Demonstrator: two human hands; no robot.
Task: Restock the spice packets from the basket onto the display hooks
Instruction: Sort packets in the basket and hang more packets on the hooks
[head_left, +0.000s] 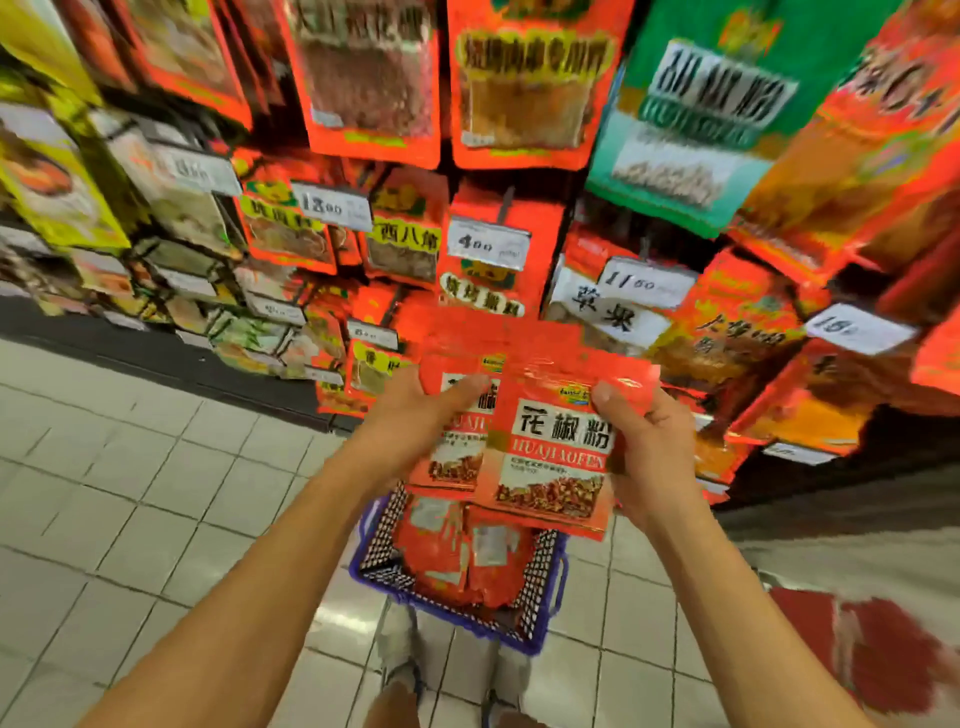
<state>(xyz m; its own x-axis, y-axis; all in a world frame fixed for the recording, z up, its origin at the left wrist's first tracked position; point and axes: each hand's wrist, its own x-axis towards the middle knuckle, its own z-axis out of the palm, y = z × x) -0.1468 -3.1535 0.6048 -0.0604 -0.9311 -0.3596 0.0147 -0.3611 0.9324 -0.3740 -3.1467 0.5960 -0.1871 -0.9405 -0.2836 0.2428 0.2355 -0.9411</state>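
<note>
We are gripping spice packets (556, 457) in left hand (415, 415) and right hand (649, 447); the basket (540, 587) is holding many more.

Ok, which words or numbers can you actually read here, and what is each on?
"花椒粉" and "HUAJIAOFEN": front packet, held in right hand.
"400": price tag on a hook.
"1800": price tag.
"草果": white label.
Left-hand packet, other packets and tags: too blurred.

Left hand (415, 415) and right hand (647, 447) gripping red spice packets (550, 447), above purple basket (535, 613)
</note>
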